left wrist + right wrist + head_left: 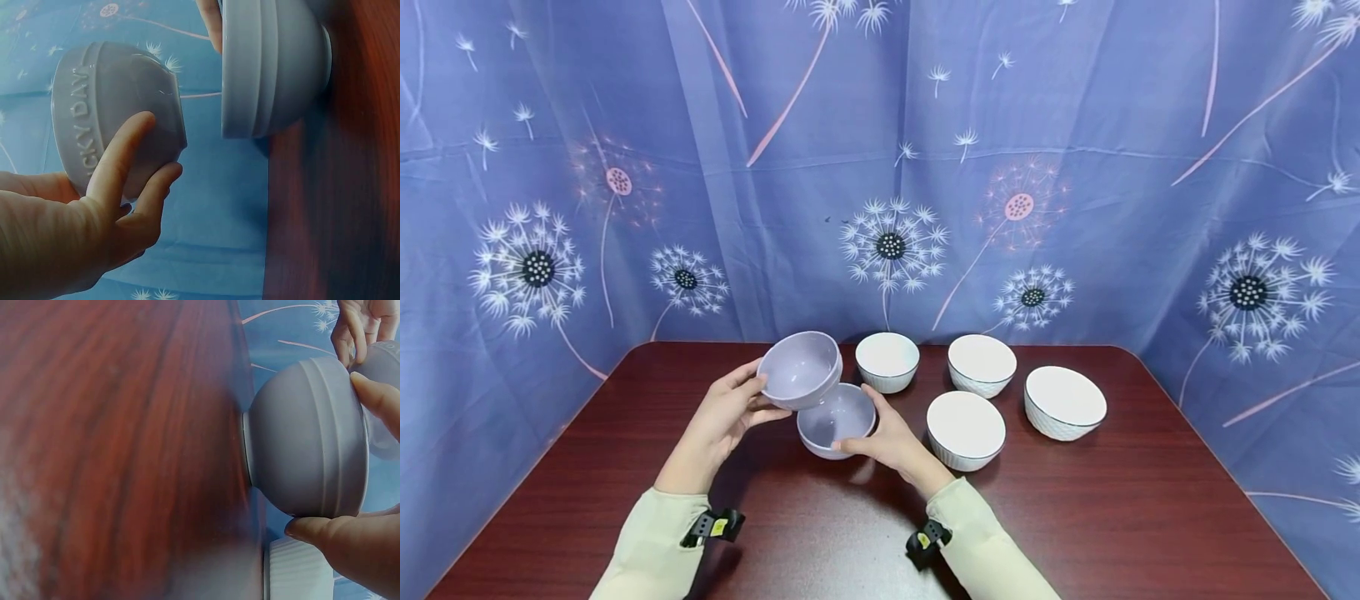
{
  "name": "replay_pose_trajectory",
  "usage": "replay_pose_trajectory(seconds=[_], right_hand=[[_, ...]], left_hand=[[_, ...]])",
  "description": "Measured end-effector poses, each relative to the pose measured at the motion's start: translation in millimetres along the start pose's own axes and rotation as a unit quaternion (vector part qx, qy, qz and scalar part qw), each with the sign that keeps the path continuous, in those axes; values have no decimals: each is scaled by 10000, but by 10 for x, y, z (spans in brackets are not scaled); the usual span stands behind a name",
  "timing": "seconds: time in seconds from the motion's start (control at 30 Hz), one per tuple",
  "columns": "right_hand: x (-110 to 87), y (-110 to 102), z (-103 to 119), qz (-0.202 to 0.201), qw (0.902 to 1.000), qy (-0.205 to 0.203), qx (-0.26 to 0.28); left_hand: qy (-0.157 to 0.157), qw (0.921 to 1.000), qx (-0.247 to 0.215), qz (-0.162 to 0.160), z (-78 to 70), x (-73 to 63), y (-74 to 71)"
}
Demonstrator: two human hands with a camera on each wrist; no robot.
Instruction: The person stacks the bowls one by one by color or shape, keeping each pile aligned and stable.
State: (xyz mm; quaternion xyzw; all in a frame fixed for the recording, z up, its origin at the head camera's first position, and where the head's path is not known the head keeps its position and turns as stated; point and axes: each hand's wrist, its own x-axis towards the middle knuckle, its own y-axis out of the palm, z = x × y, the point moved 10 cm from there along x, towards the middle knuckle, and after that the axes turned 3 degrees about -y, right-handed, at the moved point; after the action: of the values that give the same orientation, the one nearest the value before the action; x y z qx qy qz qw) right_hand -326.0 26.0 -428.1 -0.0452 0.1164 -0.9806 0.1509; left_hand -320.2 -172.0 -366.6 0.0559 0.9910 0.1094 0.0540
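My left hand [724, 417] holds up a glossy lavender bowl [800, 368] by its left side, thumb near the rim and fingers underneath. In the left wrist view this bowl [128, 106] shows raised lettering along its outer wall. Just below and to the right is a second lavender bowl [844, 415], its base right at the table in the right wrist view. My right hand [895, 442] grips this lower bowl by its rim, with the thumb on the near side and fingers at the far side. The raised bowl overlaps the lower one's far left rim in the head view.
Several white bowls with dark rims stand to the right: one [887, 362] behind the lower lavender bowl, one [966, 431] beside my right hand, others [982, 365] farther right. The dark red wooden table [820, 533] ends at a blue dandelion-print curtain [805, 250].
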Motion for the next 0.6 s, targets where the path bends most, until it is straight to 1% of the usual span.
replay_pose_trajectory(seconds=[0.13,0.23,0.43,0.6], right_hand=[[-72,0,136,69,9999,30,103],[-84,-1,166,118,9998,45,176],[-2,10,5,78,10000,-31,8],[18,14,-33,68,9999,-55,75]], left_hand=[[29,9999,59,83,16,-9,65],[16,9999,87,129,39,-9,107],[-89,9996,235,134,110,4,163],[-158,9991,368,119,153,10,195]])
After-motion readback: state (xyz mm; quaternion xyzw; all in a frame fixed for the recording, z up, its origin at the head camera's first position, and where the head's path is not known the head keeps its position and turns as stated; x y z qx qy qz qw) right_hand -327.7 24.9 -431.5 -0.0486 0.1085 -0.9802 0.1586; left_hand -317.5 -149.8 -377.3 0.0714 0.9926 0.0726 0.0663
